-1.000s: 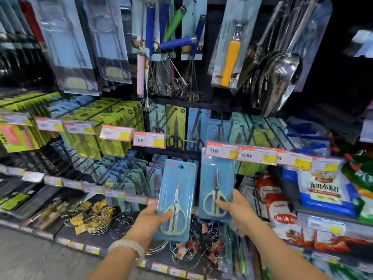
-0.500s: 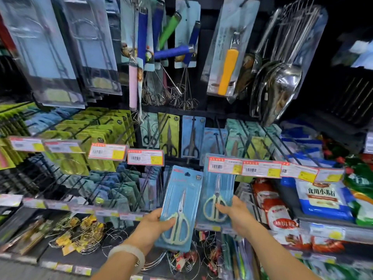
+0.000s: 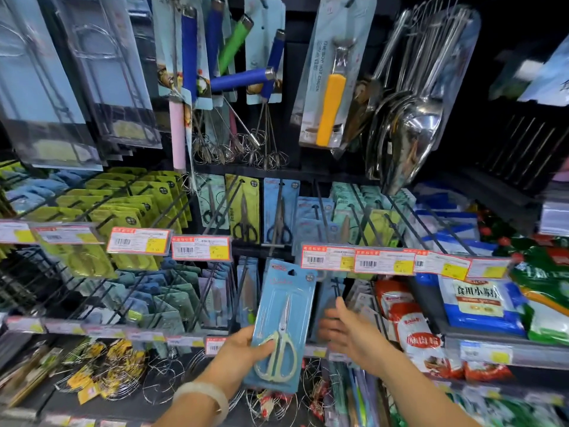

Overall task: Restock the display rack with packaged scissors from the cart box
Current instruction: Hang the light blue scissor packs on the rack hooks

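Shop aisle, close view of a black metal display rack [image 3: 308,172] with rows of angled wire pegs. Upper tier: clear blister packs on pale blue cards [image 3: 37,87], whisks with blue and green handles [image 3: 237,78], a yellow-handled tool in a clear pack [image 3: 331,87], shiny steel ladles [image 3: 409,127]. Middle tier: yellow-green carded packs [image 3: 123,204] behind white price labels with red and yellow marks [image 3: 138,245]. Right: red, blue and green food pouches [image 3: 480,303] on a shelf. Bottom left: coiled wire racks [image 3: 110,374] and a strip of grey floor [image 3: 15,414]. Lighting bright on goods, dark at upper right.
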{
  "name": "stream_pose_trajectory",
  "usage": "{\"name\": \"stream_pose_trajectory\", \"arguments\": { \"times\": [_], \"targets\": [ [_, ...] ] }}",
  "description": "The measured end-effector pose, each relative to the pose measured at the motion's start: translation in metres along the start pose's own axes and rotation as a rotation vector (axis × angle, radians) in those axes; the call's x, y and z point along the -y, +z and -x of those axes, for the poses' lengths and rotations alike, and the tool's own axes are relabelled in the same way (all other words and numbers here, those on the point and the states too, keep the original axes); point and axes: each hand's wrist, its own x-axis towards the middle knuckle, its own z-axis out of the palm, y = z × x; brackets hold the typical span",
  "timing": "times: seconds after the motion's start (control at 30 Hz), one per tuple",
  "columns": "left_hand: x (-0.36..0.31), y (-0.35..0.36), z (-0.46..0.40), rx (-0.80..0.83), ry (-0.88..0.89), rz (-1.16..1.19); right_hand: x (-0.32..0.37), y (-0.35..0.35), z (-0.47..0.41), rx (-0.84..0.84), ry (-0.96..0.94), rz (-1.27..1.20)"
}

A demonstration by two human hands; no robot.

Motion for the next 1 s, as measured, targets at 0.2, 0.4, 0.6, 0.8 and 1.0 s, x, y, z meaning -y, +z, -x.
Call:
{"name": "stream_pose_trajectory", "arguments": {
  "times": [0.2,0.4,0.6,0.8,1.0],
  "targets": [
    [0.0,0.02,-0.007,0.078,-0.025,0.063,-0.011,0.013,0.023,0.079,-0.059,0.167],
    [-0.001,0.034,-0.013,0.094,0.03,-0.043,-0.012,0.012,0.029,-0.065,-0.241,0.282],
    [-0.018,0.045,-0.017,0.054,0.108,-0.104,0.004,0.008,0.032,-0.116,-0.296,0.307],
    [-0.031,0.053,-0.024,0.02,0.148,-0.129,0.017,0.009,0.031,-0.175,-0.299,0.287],
    [-0.026,0.058,-0.031,0.001,0.123,-0.149,0.014,0.008,0.024,-0.194,-0.27,0.266]
  ]
}}
